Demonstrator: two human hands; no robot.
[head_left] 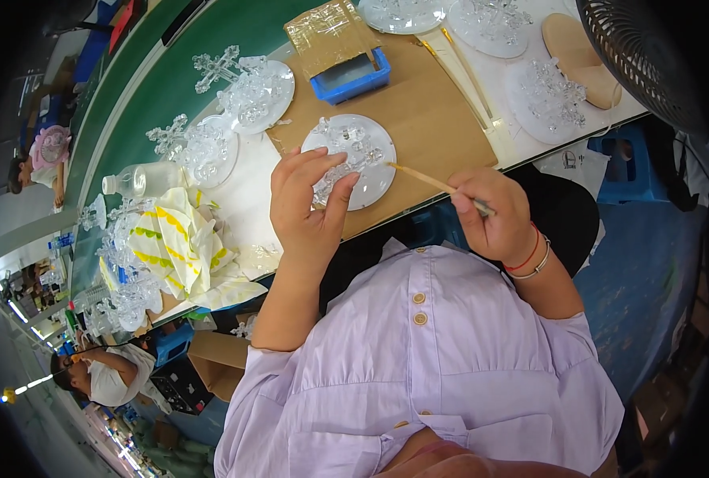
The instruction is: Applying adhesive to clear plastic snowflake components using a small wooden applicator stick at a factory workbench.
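In front of me a round white plate (377,185) lies on a brown cardboard sheet, with clear plastic ornament pieces (357,143) on it. My left hand (310,199) is at the plate's left side, thumb and fingers curved apart over the clear pieces; whether a fingertip touches one I cannot tell. My right hand (494,211) pinches a thin wooden-handled paintbrush (428,177). The brush slants up to the left, its yellowish tip at the plate's right rim.
Beyond the plate stands a blue plastic bin (351,81) with a taped cardboard piece (330,33) on it. More plates of clear ornaments (260,97) lie left and far right. A clear bottle (141,182) and a crumpled patterned bag (180,243) sit left. A black fan (645,60) stands far right.
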